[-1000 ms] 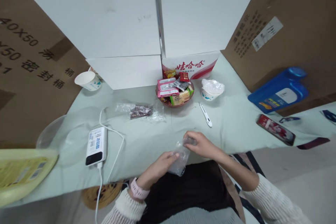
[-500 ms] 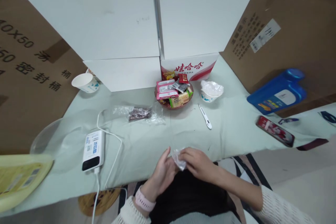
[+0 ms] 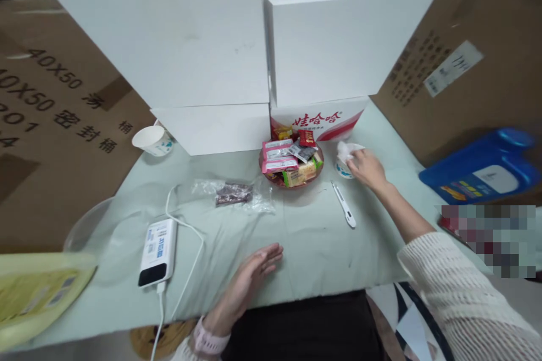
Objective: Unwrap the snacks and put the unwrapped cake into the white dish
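Fingers of right hand (image 3: pixel 365 166) pinch crumpled clear plastic wrapper (image 3: pixel 346 152) over small white paper cup (image 3: pixel 342 168), 2 o'clock from snack bowl (image 3: pixel 292 162) | left hand (image 3: pixel 254 268) flat, fingers spread on bench (image 3: pixel 313 237), holding nothing | best: press wrapper deep, steady cup rim.

The left hand (image 3: pixel 254 271) is lying flat, fingers stretched out; the right hand (image 3: pixel 365 168) is reaching forward, fingers curled.

Bright, even indoor light, perhaps from overhead, soft faint shadows on the worktop (image 3: pixel 313 242), strong wide-angle bending at edges, pixelated patch at right, slight motion blur.
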A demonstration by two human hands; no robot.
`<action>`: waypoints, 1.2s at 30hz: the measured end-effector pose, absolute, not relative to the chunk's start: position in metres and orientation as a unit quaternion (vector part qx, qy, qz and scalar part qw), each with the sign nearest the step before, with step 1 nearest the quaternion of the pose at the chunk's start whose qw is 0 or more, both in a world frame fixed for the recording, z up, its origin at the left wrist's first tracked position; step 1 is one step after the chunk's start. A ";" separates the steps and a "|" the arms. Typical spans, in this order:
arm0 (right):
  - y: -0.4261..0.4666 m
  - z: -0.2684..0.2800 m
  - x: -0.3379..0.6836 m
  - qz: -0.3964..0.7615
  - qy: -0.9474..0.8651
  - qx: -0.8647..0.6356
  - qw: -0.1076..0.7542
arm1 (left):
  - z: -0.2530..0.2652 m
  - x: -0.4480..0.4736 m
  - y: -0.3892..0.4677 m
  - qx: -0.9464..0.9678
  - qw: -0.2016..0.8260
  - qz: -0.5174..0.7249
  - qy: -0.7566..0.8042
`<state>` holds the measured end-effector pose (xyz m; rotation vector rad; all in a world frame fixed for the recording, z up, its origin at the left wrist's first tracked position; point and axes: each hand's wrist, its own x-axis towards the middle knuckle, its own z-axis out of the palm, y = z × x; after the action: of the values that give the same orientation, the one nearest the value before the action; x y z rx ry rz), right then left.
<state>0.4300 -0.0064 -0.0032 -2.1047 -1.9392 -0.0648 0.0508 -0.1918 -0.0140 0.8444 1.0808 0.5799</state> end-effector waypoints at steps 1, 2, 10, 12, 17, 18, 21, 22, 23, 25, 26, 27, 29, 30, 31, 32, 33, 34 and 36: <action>-0.007 -0.007 0.426 -0.002 -0.680 -0.728 0.091 | -0.013 0.045 -0.188 0.405 0.707 0.268 0.514; -0.007 -0.010 0.423 0.012 -0.685 -0.727 0.049 | -0.013 0.038 -0.182 0.433 0.668 0.270 0.541; -0.002 0.009 0.422 0.019 -0.690 -0.723 0.012 | -0.020 -0.021 -0.095 0.722 0.136 0.245 0.633; -0.011 0.009 0.425 -0.045 -0.675 -0.731 0.092 | -0.021 -0.021 -0.074 0.755 0.065 0.197 0.622; -0.061 0.005 0.418 -0.087 -0.704 -0.659 0.250 | -0.021 -0.011 -0.037 0.775 0.048 0.088 0.624; -0.074 0.004 0.411 -0.073 -0.719 -0.635 0.273 | -0.021 -0.009 -0.035 0.773 0.060 0.070 0.627; -0.116 0.000 0.379 -0.007 -0.756 -0.570 0.322 | -0.020 0.000 -0.044 0.780 0.076 0.040 0.620; -0.130 -0.002 0.366 0.022 -0.764 -0.552 0.334 | -0.020 0.005 -0.053 0.788 0.074 0.040 0.610; -0.143 -0.005 0.352 0.051 -0.772 -0.533 0.343 | -0.021 0.011 -0.065 0.797 0.070 0.044 0.598; -0.166 -0.010 0.325 0.104 -0.783 -0.501 0.354 | -0.025 0.025 -0.091 0.813 0.070 0.058 0.575; -0.174 -0.014 0.312 0.126 -0.785 -0.490 0.357 | -0.027 0.033 -0.105 0.816 0.075 0.070 0.569; -0.181 -0.017 0.301 0.145 -0.788 -0.481 0.356 | -0.030 0.040 -0.116 0.817 0.082 0.084 0.565; -0.185 -0.023 0.284 0.179 -0.794 -0.467 0.346 | -0.035 0.051 -0.133 0.814 0.102 0.110 0.561; -0.184 -0.027 0.279 0.194 -0.796 -0.464 0.337 | -0.037 0.054 -0.138 0.811 0.114 0.121 0.560; -0.181 -0.030 0.275 0.209 -0.796 -0.465 0.327 | -0.038 0.055 -0.140 0.808 0.128 0.130 0.561; -0.177 -0.033 0.272 0.223 -0.793 -0.471 0.317 | -0.038 0.055 -0.139 0.803 0.144 0.135 0.562; -0.173 -0.037 0.270 0.236 -0.787 -0.480 0.307 | -0.038 0.054 -0.137 0.798 0.162 0.136 0.565; -0.168 -0.041 0.269 0.247 -0.780 -0.492 0.298 | -0.038 0.052 -0.134 0.792 0.181 0.132 0.567; -0.161 -0.049 0.268 0.263 -0.766 -0.515 0.280 | -0.036 0.048 -0.128 0.784 0.216 0.117 0.571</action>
<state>0.2679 -0.1611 -0.0494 -1.3801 -2.0552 0.7055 0.0484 -0.1276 -0.0359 2.1718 1.5821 0.3248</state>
